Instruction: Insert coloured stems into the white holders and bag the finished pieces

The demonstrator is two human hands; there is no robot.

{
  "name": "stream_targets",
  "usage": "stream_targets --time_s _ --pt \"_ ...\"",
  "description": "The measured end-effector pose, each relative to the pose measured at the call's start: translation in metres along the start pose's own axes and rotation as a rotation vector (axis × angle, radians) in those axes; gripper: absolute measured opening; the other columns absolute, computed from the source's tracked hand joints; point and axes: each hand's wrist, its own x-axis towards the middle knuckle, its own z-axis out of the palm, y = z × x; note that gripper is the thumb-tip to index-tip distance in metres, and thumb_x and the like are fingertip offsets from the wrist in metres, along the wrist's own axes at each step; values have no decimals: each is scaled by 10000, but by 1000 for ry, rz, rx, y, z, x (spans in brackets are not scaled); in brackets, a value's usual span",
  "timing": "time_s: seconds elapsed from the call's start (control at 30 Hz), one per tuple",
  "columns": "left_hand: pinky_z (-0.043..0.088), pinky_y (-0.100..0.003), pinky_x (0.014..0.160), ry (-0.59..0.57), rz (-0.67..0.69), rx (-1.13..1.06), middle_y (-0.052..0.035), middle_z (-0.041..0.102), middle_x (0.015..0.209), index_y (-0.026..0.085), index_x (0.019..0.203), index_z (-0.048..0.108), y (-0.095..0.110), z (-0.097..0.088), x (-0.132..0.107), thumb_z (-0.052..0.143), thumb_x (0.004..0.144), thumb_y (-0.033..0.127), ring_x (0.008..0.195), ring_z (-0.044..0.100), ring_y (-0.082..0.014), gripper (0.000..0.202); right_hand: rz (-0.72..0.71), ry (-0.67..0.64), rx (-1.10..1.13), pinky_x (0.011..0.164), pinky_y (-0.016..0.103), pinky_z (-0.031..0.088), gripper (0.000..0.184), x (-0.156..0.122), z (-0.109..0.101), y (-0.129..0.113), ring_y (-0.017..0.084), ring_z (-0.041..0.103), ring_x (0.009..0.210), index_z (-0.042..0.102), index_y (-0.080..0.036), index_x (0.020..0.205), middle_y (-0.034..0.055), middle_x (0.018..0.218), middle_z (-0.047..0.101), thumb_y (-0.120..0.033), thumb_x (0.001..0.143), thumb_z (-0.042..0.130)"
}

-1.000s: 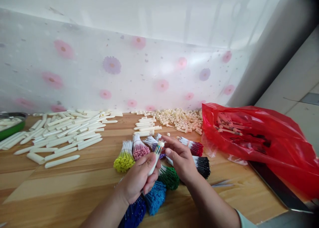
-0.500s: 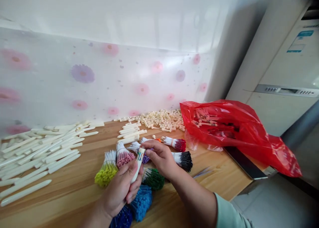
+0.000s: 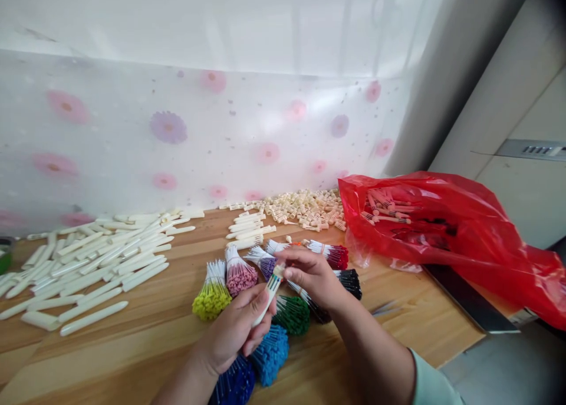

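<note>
A white multicolour pen [image 3: 262, 312] with coloured sliders near its top stands tilted in my left hand [image 3: 234, 331], whose fingers wrap round the barrel. My right hand [image 3: 312, 275] has its thumb and forefinger pinched at the pen's upper end. Around both hands stand bundles of thin refills with white ends: yellow [image 3: 211, 302], pink [image 3: 241, 275], purple [image 3: 266, 267], red [image 3: 338, 256], black [image 3: 351, 282], green [image 3: 294, 316], light blue [image 3: 272, 355] and dark blue [image 3: 234, 384]. My right hand partly hides the purple bundle and another dark one.
Loose white pen barrels [image 3: 119, 263] cover the table's left side. Behind the bundles lie a few slotted pen pieces [image 3: 250, 228] and a heap of small cream parts [image 3: 305, 207]. An open red plastic bag [image 3: 486, 222] holding pens rests at right, over a dark flat object [image 3: 469, 302].
The view has swung left, so everything sits further right in the picture. Both hands keep the same hold on the pen, with little other change.
</note>
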Motion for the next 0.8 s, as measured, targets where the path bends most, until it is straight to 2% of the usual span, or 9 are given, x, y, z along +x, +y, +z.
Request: stream_targets --time_s 0.07,0.17,0.37,0.47,0.6,0.67,0.7,0.77,0.8 --pt "133 -157 347 4 10 107 105 328 447 174 781 482 1 -3 0 470 825 616 336 203 -31 445 -38 -100 -83 738 301 477 240 1 -6 -3 165 606 794 712 -234 987 40 849 655 -369 793 674" --pt "196 -183 409 43 97 354 84 340 492 174 755 485 3 -7 0 445 842 603 413 276 -65 439 -74 -136 -197 709 291 466 196 1 -11 -6 169 600 765 710 -206 893 48 808 643 -373 803 665" --pt "266 -237 550 353 306 971 4 539 605 197 672 520 8 -10 0 524 851 420 575 477 -155 285 -132 -110 -329 706 287 460 148 -1 -7 -10 173 593 764 670 -197 861 52 804 638 -337 835 630" --pt "282 -240 539 412 329 1033 0 566 586 216 668 552 5 -11 2 552 833 393 546 503 -169 242 -146 -124 -366 747 305 475 150 -4 -4 -12 186 606 822 668 -205 933 71 874 654 -315 842 621" --pt "420 -254 631 327 380 996 -33 686 787 273 869 660 -2 -13 6 578 821 396 704 612 -215 155 -62 -133 -414 670 283 483 167 -21 -25 -16 172 601 748 682 -201 951 75 864 655 -289 813 651" --pt "476 -283 725 344 440 998 -53 695 990 302 1027 653 -4 -17 7 601 804 392 833 633 -237 246 11 -27 -419 665 294 488 160 -38 -58 -18 181 612 743 691 -204 896 72 837 667 -320 789 669" --pt "491 -295 750 384 479 1013 -60 683 1051 304 1062 645 -5 -19 8 609 796 391 867 635 -245 282 47 104 -420 652 303 495 185 -47 -82 -20 191 621 728 690 -201 836 71 805 673 -366 752 693" --pt "510 -300 770 476 550 1037 -61 681 1062 292 1047 645 -7 -24 9 601 797 381 893 641 -246 269 184 566 -486 594 305 504 319 -64 -137 -26 191 625 634 680 -197 793 51 711 673 -450 619 767" --pt "518 -288 759 509 580 1042 -55 690 1031 288 1025 645 -7 -27 9 595 802 375 879 648 -238 245 203 710 -528 553 301 495 365 -71 -165 -29 179 607 578 663 -189 822 40 670 656 -478 618 754"
